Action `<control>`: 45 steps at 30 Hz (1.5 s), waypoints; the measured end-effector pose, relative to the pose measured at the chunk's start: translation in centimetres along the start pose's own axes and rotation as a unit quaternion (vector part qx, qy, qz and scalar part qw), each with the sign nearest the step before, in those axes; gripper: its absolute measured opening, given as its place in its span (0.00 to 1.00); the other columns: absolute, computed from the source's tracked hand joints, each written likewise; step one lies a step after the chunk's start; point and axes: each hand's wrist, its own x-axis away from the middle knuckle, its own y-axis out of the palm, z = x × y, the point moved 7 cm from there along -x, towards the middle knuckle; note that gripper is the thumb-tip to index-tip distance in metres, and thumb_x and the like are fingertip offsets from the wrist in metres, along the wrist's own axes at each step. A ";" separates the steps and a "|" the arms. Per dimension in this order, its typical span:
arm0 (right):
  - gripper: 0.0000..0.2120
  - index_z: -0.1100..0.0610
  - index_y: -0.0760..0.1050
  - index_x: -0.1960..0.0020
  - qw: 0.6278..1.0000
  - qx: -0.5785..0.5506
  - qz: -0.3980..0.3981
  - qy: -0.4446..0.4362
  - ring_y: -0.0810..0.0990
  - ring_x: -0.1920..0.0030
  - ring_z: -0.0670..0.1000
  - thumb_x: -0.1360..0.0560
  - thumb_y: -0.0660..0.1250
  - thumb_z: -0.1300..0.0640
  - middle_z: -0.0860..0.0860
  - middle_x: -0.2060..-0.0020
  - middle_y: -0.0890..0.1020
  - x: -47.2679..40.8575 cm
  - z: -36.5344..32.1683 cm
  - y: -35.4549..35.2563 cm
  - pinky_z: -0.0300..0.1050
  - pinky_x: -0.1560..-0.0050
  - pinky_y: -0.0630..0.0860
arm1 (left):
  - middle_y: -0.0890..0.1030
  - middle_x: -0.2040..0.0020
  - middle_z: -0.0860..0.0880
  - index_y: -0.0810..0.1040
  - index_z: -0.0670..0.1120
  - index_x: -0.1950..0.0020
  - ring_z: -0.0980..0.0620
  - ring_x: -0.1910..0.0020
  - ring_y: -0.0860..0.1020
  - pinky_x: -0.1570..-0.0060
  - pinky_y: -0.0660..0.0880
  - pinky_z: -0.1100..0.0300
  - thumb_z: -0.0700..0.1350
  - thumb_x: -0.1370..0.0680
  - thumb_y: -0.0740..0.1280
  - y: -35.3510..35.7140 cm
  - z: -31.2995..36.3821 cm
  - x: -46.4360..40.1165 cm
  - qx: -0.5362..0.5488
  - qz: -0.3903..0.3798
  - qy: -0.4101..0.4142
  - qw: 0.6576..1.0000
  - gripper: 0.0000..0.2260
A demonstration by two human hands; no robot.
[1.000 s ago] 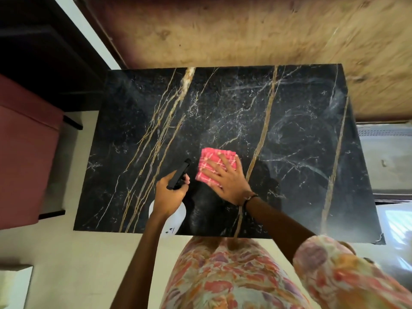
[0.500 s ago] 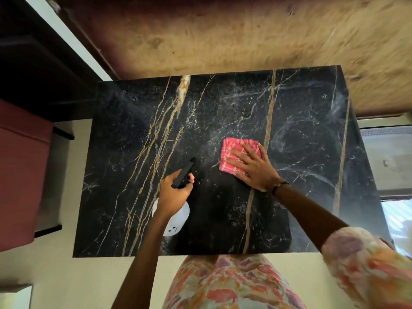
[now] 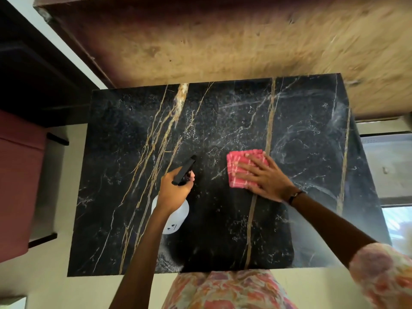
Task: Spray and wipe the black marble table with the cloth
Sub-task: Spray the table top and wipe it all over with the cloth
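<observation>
The left hand (image 3: 176, 188) covers the neck and upper body of the white plastic spray bottle with a black trigger head (image 3: 176, 217), so the grip on the trigger cannot be made out; the small dark marks near the bottle's base are too small to read. The right hand (image 3: 265, 177) hides the near right part of the folded pink checked cloth (image 3: 236, 166). Both forearms are cut off by the lower edge. The near edge of the black marble worktop with gold veins (image 3: 133, 175) is partly hidden behind the arms. The red box (image 3: 15, 186) on the left is cut by the frame edge
</observation>
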 end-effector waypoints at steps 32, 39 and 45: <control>0.26 0.40 0.54 0.25 1.000 -0.013 -0.009 -0.019 0.51 0.23 0.58 0.21 0.42 0.37 0.46 0.24 0.57 -16.0 2.9 -3.7 0.70 0.28 0.42 | 0.80 0.58 0.38 0.78 0.51 0.62 0.46 0.62 0.76 0.60 0.71 0.52 0.34 0.26 0.66 -0.4 4.4 -8.9 0.020 -0.007 0.005 1.000 0.12; 0.28 0.41 0.49 0.25 0.996 -0.024 -0.003 0.088 0.54 0.24 0.60 0.22 0.36 0.34 0.51 0.24 0.61 -13.7 13.4 -3.7 0.72 0.29 0.49 | 0.81 0.58 0.42 0.78 0.52 0.61 0.39 0.53 0.79 0.50 0.76 0.55 0.33 0.26 0.66 -1.0 4.0 -10.3 0.027 -0.005 0.000 1.000 0.13; 0.29 0.40 0.52 0.24 0.973 -0.079 0.012 0.216 0.44 0.23 0.61 0.24 0.38 0.36 0.47 0.23 0.54 -23.8 11.0 -6.1 0.73 0.33 0.36 | 0.81 0.56 0.34 0.79 0.48 0.58 0.36 0.53 0.79 0.47 0.76 0.46 0.34 0.26 0.67 -1.7 3.8 -11.4 0.019 0.006 0.003 1.000 0.09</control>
